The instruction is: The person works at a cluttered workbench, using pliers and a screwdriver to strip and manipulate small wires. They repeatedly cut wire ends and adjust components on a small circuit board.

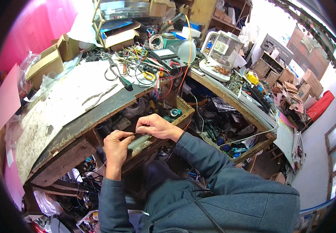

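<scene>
One bench [59, 105] is seen, long and worn, its top pale and stained, with one open wooden drawer [181, 106] below its front edge. Two cardboard boxes are noted at the bench's far left: a brown one [45, 62] with flaps up, and a second [119, 37] lined in blue, further back. One pink sheet [5, 99] is propped at the left rim. One clear-walled kettle-like appliance on a white base [220, 52] is set at the far right of the bench. One dark meter with a pale screen [164, 54] lies among tangled wires. One pair of pliers [98, 97] lies flat on the pale top; one pair of scissors [113, 70] lies beyond it.

Two hands are held over the drawer. A small greenish-grey block [139, 141] is steadied under the left hand [115, 147], fingers curled on it. The right hand [156, 126] is pinched shut on a thin wire [134, 134] just above the block; its detail is too small to tell.
</scene>
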`<state>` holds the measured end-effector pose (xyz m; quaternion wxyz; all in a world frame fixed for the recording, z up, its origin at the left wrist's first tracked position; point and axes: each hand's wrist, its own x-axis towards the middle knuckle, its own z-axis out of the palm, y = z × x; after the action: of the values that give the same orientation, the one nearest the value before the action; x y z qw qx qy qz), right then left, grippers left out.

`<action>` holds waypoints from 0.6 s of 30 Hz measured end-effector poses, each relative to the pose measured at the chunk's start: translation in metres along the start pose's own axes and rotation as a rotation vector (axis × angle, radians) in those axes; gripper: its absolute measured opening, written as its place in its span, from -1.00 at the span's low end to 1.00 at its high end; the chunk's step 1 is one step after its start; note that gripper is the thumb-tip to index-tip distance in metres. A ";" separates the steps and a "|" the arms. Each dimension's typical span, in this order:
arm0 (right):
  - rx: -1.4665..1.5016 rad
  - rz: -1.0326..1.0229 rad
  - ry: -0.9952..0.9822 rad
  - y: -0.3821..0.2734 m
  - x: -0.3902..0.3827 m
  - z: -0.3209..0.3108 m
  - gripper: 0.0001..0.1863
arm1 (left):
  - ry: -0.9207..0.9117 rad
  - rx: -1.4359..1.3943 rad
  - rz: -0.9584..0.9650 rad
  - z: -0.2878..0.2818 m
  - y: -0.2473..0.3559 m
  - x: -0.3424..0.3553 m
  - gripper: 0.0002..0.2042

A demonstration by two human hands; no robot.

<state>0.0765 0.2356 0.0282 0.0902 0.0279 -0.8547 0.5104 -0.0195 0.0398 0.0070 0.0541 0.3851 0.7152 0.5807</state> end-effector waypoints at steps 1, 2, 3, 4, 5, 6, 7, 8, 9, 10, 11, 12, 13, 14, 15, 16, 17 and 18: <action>-0.002 0.011 0.013 0.001 0.000 0.000 -0.81 | 0.025 0.012 -0.003 0.001 0.003 -0.001 -0.88; -0.004 0.022 0.026 0.003 -0.001 0.001 -0.81 | 0.051 0.024 -0.006 0.002 0.005 -0.002 -0.88; -0.005 0.030 0.038 0.004 0.000 0.001 -0.80 | 0.055 0.007 -0.014 0.002 0.006 -0.002 -0.88; 0.016 0.054 0.040 0.005 0.001 0.001 -0.79 | 0.060 -0.009 -0.022 0.002 0.005 -0.002 -0.89; 0.038 0.078 0.043 0.005 0.001 0.000 -0.78 | 0.066 -0.025 -0.030 0.001 0.006 -0.002 -0.89; 0.060 0.104 0.044 0.004 0.002 0.001 -0.77 | 0.076 -0.034 -0.012 -0.001 0.008 -0.004 -0.89; 0.051 0.075 0.039 0.003 0.003 0.002 -0.76 | 0.087 -0.042 0.006 -0.002 0.011 -0.006 -0.90; 0.081 0.062 0.061 0.003 0.003 0.003 -0.76 | 0.100 -0.049 0.024 -0.003 0.015 -0.007 -0.90; 0.114 0.050 0.072 0.006 0.003 0.003 -0.75 | 0.098 -0.063 0.057 -0.002 0.014 -0.007 -0.90; 0.147 0.038 0.081 0.008 0.003 0.003 -0.75 | 0.098 -0.076 0.090 0.002 0.012 -0.006 -0.91; 0.102 0.020 0.117 0.005 0.001 0.002 -0.73 | 0.075 -0.062 0.072 0.003 0.012 -0.006 -0.91; 0.081 0.011 0.122 0.004 0.000 0.004 -0.74 | 0.060 -0.061 0.060 0.002 0.009 -0.005 -0.90; 0.051 0.025 0.120 0.005 -0.002 0.003 -0.77 | 0.059 -0.050 0.054 0.002 0.011 -0.006 -0.89; 0.020 0.039 0.119 0.006 -0.003 0.001 -0.79 | 0.056 -0.040 0.048 0.001 0.012 -0.005 -0.89; 0.026 0.035 0.126 0.002 -0.003 0.003 -0.82 | 0.055 -0.043 0.037 -0.002 0.010 -0.006 -0.88; 0.031 0.032 0.133 -0.005 -0.004 0.005 -0.83 | 0.052 -0.047 0.027 -0.003 0.007 -0.007 -0.86; 0.036 0.030 0.142 -0.009 -0.003 0.008 -0.84 | 0.049 -0.051 0.016 -0.005 0.005 -0.007 -0.85; 0.071 -0.003 0.151 -0.008 -0.004 0.008 -0.84 | 0.039 -0.057 0.004 -0.004 0.004 -0.006 -0.85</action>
<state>0.0803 0.2242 0.0307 0.1541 -0.0060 -0.8269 0.5408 -0.0154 0.0329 0.0097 0.0498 0.3734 0.6985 0.6085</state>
